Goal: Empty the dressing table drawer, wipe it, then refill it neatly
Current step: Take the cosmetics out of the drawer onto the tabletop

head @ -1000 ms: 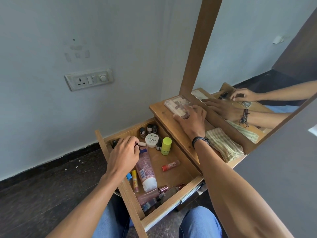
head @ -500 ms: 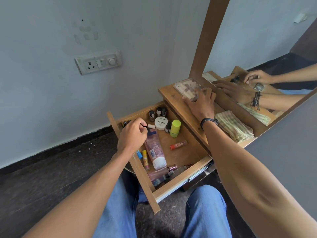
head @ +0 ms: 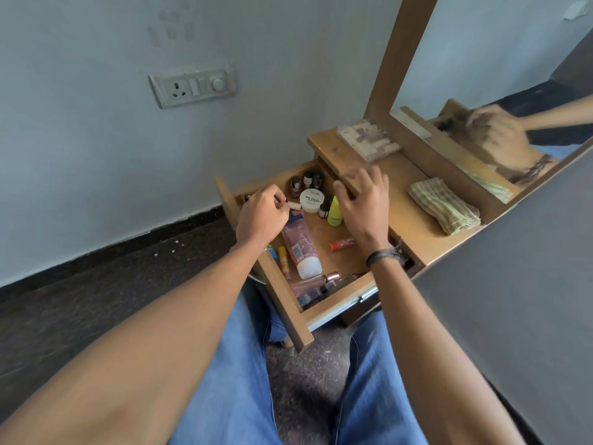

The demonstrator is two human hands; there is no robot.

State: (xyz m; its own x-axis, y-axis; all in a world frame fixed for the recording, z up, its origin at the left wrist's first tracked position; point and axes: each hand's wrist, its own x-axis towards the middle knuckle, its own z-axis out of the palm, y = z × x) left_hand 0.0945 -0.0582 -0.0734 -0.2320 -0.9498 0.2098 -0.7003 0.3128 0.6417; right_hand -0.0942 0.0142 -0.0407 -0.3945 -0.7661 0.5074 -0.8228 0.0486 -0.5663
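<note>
The wooden drawer (head: 337,308) is pulled out and holds several cosmetics: a pink tube (head: 301,245), a white nail polish jar (head: 311,199), a yellow-green bottle (head: 334,213), a red lip balm (head: 341,245) and small dark bottles (head: 306,179) at the back. My left hand (head: 261,216) is inside the drawer's back left corner, fingers curled round a slim dark stick whose tip pokes out to the left. My right hand (head: 364,210) hovers over the drawer's right side, fingers spread, holding nothing. A makeup palette (head: 367,139) lies on the table top (head: 401,200).
A folded striped cloth (head: 444,205) lies on the table top to the right. The mirror (head: 497,59) stands behind it in a wooden frame. A switch plate (head: 192,86) is on the wall at left. My knees are under the drawer.
My right hand has let go of the palette on the table top and come back over the drawer. My left hand stays curled in the back left corner.
</note>
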